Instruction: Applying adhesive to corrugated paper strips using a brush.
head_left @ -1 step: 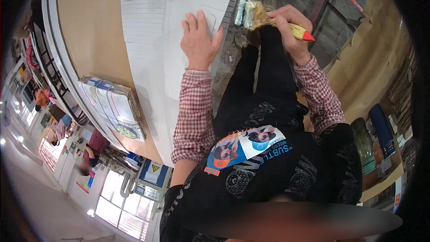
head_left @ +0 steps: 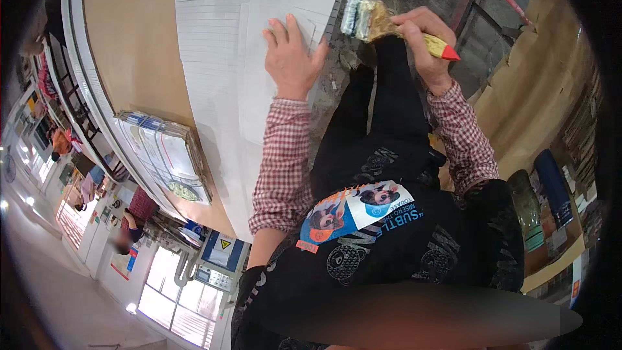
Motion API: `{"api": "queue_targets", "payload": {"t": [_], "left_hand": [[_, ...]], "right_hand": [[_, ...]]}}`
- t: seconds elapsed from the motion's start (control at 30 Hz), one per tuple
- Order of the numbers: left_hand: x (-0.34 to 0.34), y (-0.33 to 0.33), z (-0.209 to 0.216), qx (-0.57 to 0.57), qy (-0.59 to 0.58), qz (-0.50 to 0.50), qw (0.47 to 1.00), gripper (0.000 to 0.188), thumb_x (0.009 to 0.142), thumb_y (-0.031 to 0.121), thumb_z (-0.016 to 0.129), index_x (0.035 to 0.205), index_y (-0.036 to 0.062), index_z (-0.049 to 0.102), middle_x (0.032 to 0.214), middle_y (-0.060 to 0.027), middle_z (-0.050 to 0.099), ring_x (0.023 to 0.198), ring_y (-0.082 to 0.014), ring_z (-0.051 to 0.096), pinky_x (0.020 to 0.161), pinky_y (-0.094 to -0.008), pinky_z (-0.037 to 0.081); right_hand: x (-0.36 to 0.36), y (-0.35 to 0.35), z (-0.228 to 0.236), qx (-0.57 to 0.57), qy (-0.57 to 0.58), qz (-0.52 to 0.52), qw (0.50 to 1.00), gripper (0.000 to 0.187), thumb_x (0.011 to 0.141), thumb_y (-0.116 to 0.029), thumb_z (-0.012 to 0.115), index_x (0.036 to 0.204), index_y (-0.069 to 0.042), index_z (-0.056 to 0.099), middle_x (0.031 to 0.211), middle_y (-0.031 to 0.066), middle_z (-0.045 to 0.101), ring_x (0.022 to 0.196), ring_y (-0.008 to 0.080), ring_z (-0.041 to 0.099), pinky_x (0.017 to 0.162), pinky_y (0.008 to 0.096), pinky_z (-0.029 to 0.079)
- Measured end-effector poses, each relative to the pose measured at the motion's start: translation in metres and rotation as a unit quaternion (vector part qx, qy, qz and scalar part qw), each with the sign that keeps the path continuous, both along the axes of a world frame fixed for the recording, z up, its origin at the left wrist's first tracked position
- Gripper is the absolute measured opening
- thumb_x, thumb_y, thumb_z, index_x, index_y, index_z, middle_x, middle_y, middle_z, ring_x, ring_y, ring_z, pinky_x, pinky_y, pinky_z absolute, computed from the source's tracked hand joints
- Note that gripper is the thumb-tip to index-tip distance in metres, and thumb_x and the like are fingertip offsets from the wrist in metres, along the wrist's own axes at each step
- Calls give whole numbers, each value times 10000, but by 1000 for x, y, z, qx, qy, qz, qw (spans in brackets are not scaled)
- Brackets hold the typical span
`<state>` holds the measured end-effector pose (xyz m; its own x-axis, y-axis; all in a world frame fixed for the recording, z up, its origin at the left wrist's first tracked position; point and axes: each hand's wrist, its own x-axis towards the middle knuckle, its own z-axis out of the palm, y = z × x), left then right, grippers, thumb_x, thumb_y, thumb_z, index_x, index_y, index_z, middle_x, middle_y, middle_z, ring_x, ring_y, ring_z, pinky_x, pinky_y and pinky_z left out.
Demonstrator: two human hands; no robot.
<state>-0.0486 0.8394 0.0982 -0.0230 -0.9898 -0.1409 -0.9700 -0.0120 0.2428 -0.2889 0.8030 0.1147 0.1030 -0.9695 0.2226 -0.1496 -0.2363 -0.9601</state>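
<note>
A stack of white paper sheets (head_left: 223, 45) with stepped, overlapping edges lies along the table. My left hand (head_left: 291, 58) rests flat on the sheets near their right edge, fingers spread, holding nothing. Off that edge, above the floor, my right hand (head_left: 429, 45) is closed around the handle of a wide paintbrush (head_left: 379, 21). The brush has a yellow handle with a red tip, and its bristles, pointing left toward the sheets, are coated in something whitish. A checked sleeve covers each forearm.
A tied bundle of printed sheets (head_left: 162, 155) lies on the brown tabletop (head_left: 129, 32) at left. Brown paper (head_left: 531, 91) hangs or stands at right, near a dark blue roll (head_left: 552, 181). Farther left, a person (head_left: 133, 223) is by a machine with a warning sign (head_left: 223, 246).
My left hand has shifted very slightly to the right on the sheets. The paintbrush in my right hand has moved slightly right.
</note>
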Motion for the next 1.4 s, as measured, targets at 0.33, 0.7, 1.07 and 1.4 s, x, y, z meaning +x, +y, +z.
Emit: {"api": "queue_targets", "payload": {"t": [0.33, 0.7, 1.07, 1.4], "left_hand": [[-13, 68, -13, 26, -82, 104, 991, 997, 669, 470, 718, 1384, -1, 208, 1405, -334, 133, 1302, -487, 141, 1034, -532, 207], [42, 50, 24, 84, 95, 8, 992, 670, 766, 391, 602, 1320, 61, 417, 1284, -308, 411, 1173, -441, 432, 943, -389, 396], [39, 40, 36, 105, 98, 12, 990, 633, 783, 408, 572, 1295, 55, 452, 1248, -323, 436, 1157, -369, 477, 915, -349, 401], [31, 42, 19, 72, 32, -24, 997, 684, 785, 467, 557, 1309, 53, 405, 1270, -301, 414, 1114, -500, 451, 777, -460, 480]], "right_hand": [[-8, 13, -5, -3, 17, -52, 999, 118, 819, -45, 565, 728, 22, 598, 761, 71, 628, 658, 123, 567, 583, 245, 438], [6, -20, 3, -106, 21, -51, 993, 174, 841, -104, 551, 717, 8, 599, 781, 107, 621, 676, 180, 578, 577, 289, 449], [11, 23, -10, -65, 32, 16, 997, 89, 810, -72, 600, 789, 8, 634, 742, 73, 614, 645, 149, 593, 568, 257, 464], [26, 42, -15, -29, 48, 20, 998, 121, 821, -52, 559, 744, 30, 603, 812, 96, 637, 689, 141, 579, 615, 253, 449]]}}
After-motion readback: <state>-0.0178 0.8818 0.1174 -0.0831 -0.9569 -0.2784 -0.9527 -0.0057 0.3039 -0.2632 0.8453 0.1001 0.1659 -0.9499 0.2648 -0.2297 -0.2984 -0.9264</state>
